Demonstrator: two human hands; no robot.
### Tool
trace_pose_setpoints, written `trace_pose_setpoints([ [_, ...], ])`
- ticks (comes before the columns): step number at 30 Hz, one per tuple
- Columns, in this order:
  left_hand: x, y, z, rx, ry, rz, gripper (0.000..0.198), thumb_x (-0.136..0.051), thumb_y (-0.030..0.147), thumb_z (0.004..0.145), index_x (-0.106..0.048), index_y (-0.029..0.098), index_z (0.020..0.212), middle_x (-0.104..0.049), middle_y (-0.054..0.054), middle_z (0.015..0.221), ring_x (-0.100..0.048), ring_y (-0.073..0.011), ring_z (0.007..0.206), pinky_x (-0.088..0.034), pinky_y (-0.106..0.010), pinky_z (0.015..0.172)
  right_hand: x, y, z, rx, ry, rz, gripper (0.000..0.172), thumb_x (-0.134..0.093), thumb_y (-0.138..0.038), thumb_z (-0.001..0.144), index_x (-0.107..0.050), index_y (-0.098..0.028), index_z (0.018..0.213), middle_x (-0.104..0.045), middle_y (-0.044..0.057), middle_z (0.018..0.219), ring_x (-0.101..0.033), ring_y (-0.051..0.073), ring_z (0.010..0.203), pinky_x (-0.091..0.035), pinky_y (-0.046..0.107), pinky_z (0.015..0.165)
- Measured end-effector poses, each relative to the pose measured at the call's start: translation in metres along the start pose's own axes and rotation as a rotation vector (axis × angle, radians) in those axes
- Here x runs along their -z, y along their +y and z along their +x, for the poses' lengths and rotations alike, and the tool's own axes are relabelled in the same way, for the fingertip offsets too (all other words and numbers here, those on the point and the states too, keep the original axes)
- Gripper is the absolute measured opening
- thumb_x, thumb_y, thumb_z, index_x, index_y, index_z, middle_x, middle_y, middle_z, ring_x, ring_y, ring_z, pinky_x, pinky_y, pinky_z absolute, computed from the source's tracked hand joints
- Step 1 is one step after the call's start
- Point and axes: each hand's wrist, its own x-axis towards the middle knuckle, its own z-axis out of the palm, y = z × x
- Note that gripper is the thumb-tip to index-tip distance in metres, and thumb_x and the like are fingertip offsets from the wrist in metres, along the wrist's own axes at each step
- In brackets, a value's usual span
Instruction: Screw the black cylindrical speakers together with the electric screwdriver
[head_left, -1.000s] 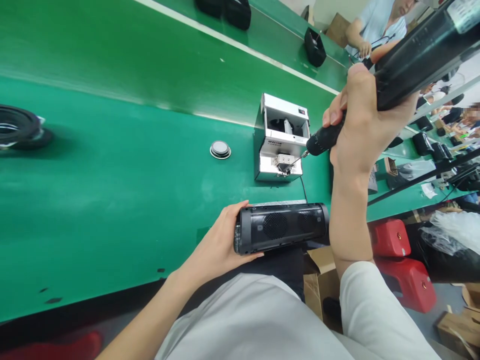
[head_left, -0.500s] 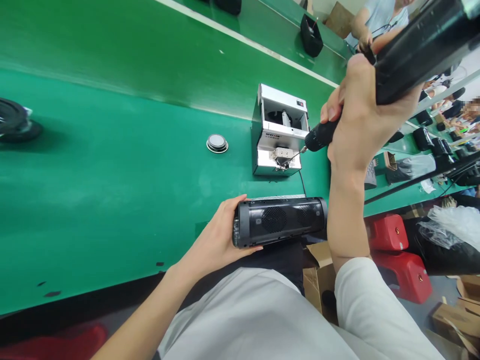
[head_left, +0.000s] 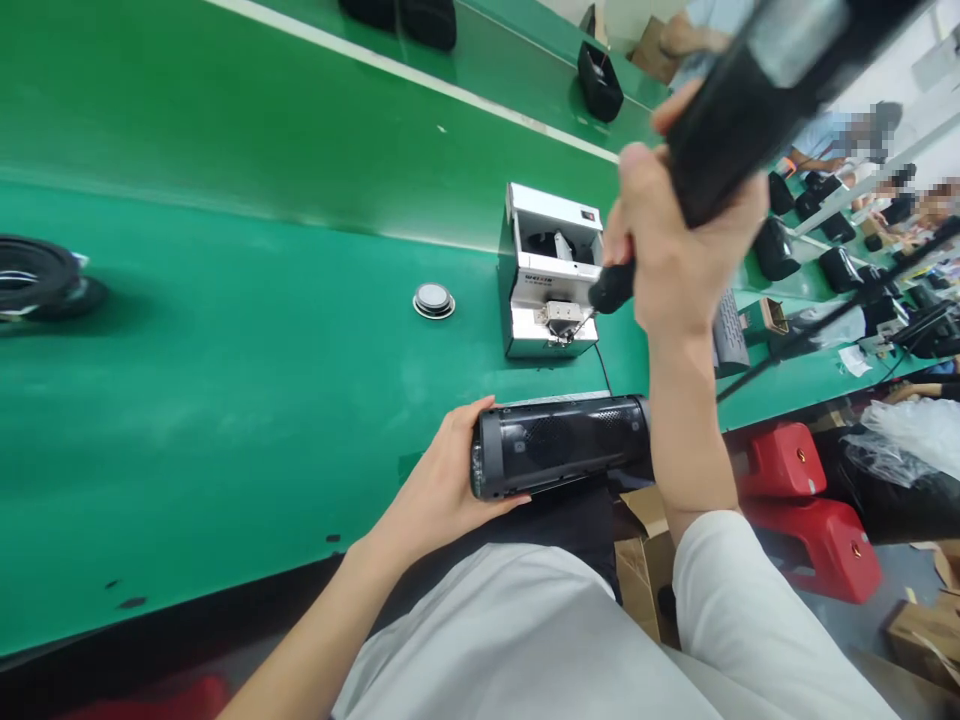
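Observation:
My left hand [head_left: 442,470] is wrapped round the left end of a black cylindrical speaker housing [head_left: 562,440], which lies on its side at the bench's front edge. Perforated patches show on its upper face. In my right hand [head_left: 682,240] is a black electric screwdriver [head_left: 720,140], blurred by motion and gripped around its body. Its tip points down-left at the front of a white screw feeder [head_left: 551,270]; whether it touches a screw there I cannot make out. A small round silver-rimmed disc [head_left: 433,300] rests on the green bench left of the feeder.
A black ring-shaped part [head_left: 37,280] lies at the far left of the green bench [head_left: 247,400]. Behind runs a green conveyor with black housings [head_left: 600,80]. Red stools [head_left: 810,540] and cardboard boxes [head_left: 645,560] stand below right. Other people sit beyond the line.
My right hand and the screwdriver have shifted left in view, the tip staying near the feeder's front. My left hand still holds the speaker housing in about the same place. The view has turned slightly.

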Motion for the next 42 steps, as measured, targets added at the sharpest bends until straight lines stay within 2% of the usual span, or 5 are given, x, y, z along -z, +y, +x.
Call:
trace_pose_setpoints([
  [6,0.001,0.000,0.001,0.002,-0.012,0.002,0.107,-0.095,0.047,0.086,-0.028,0.030,0.168,-0.056,-0.019,0.160,-0.064,-0.0446,0.148,-0.059,-0.064,0.121,0.001,-0.011,0.009,0.211,0.195,0.098,0.018,-0.066,-0.031,0.097,-0.048,-0.031,0.100,-0.043,-0.008,0.067,-0.038,0.014,0.045,-0.036,0.033,0.047],
  [13,-0.002,-0.004,0.000,0.011,-0.015,-0.025,0.104,-0.093,0.046,0.089,-0.027,0.031,0.168,-0.052,-0.020,0.162,-0.061,-0.0456,0.152,-0.057,-0.068,0.124,-0.003,0.013,0.012,-0.107,0.132,0.032,0.044,-0.084,-0.048,0.096,-0.047,-0.034,0.115,-0.053,-0.007,0.075,-0.052,0.017,0.058,-0.047,0.034,0.058],
  [24,-0.017,-0.017,-0.005,0.030,0.045,-0.071,0.125,-0.101,0.021,0.071,-0.029,0.037,0.172,-0.054,-0.020,0.165,-0.062,-0.0486,0.153,-0.054,-0.074,0.126,0.004,-0.004,-0.002,-0.004,0.232,0.174,0.020,-0.077,-0.022,0.086,-0.061,-0.024,0.098,-0.056,-0.012,0.059,-0.051,0.011,0.040,-0.048,0.025,0.042],
  [32,-0.011,-0.012,-0.002,0.026,0.021,-0.069,0.110,-0.097,0.032,0.080,-0.032,0.029,0.169,-0.055,-0.022,0.161,-0.063,-0.0462,0.150,-0.053,-0.071,0.127,0.010,0.007,0.007,0.013,-0.159,0.254,0.041,-0.088,-0.049,0.090,-0.056,-0.028,0.106,-0.051,-0.013,0.062,-0.052,0.012,0.042,-0.057,0.031,0.048],
  [42,-0.005,-0.006,0.003,-0.001,0.010,-0.010,0.102,-0.090,0.051,0.090,-0.028,0.031,0.169,-0.054,-0.018,0.159,-0.064,-0.0429,0.147,-0.059,-0.064,0.120,0.001,0.029,-0.001,0.129,0.193,-0.062,0.037,-0.066,-0.063,0.112,-0.048,-0.031,0.114,-0.045,-0.010,0.069,-0.045,0.011,0.046,-0.042,0.028,0.050],
])
